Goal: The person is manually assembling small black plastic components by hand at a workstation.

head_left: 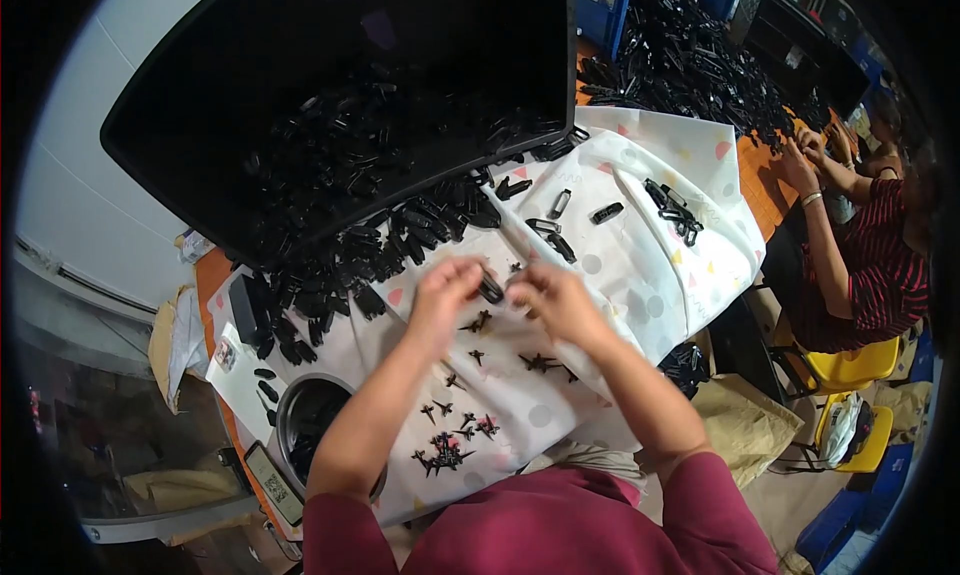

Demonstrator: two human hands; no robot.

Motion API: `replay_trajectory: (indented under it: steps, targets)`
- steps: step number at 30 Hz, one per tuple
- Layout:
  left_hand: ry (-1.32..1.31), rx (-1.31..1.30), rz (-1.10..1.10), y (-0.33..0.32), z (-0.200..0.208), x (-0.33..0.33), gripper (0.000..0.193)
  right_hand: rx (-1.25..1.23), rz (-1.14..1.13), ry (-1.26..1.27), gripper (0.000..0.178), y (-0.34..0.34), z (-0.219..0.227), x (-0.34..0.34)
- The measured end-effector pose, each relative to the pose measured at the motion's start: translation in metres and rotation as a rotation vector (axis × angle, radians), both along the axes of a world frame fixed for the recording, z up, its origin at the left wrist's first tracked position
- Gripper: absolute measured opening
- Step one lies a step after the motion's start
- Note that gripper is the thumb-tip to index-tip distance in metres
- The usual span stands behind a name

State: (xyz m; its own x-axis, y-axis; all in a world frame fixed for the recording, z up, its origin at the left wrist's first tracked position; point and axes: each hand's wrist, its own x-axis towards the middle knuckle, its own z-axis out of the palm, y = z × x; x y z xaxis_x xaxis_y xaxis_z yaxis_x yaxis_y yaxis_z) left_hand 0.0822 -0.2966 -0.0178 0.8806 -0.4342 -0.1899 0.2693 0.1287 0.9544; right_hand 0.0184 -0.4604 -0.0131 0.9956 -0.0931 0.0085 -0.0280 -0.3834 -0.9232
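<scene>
My left hand (445,297) pinches an elongated black plastic part (491,288) between thumb and fingers, above the patterned white sheet (590,395). Just to its right, my right hand (562,303) has bent fingers with the tips drawn together, close to the part's end. Whatever those fingertips hold is too small and blurred to name. Below the hands lie several small black cross-shaped pieces (445,453), bunched closest to me. Beyond my left hand spreads a heap of similar black parts (345,275). A few loose black parts (606,213) rest farther off to the right.
A large black tray (573,65) with more parts inside takes up the back. At the left stand a metal bowl (284,430) of dark parts and a device with a screen (268,475). A co-worker in a striped top (885,250) handles another heap (690,65) at right.
</scene>
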Motion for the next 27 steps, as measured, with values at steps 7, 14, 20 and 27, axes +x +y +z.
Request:
replay_trajectory:
  steps: [7,14,20,27]
  targets:
    - [-0.584,1.398,0.147,-0.004,-0.021,0.092,0.025,-0.698,-0.183,0.119,0.023,-0.062,-0.037,0.046]
    - [-0.264,1.3,0.063,-0.011,-0.014,0.092,0.026,-0.792,-0.238,0.153,0.022,-0.064,-0.042,0.047]
    - [-0.282,0.707,0.035,0.01,0.012,0.042,0.02,0.099,-0.233,-0.084,0.031,-0.039,0.018,0.017]
    - [0.014,-0.154,-0.252,0.022,0.071,-0.017,0.032,1.081,0.029,0.041,0.028,0.005,0.062,-0.015]
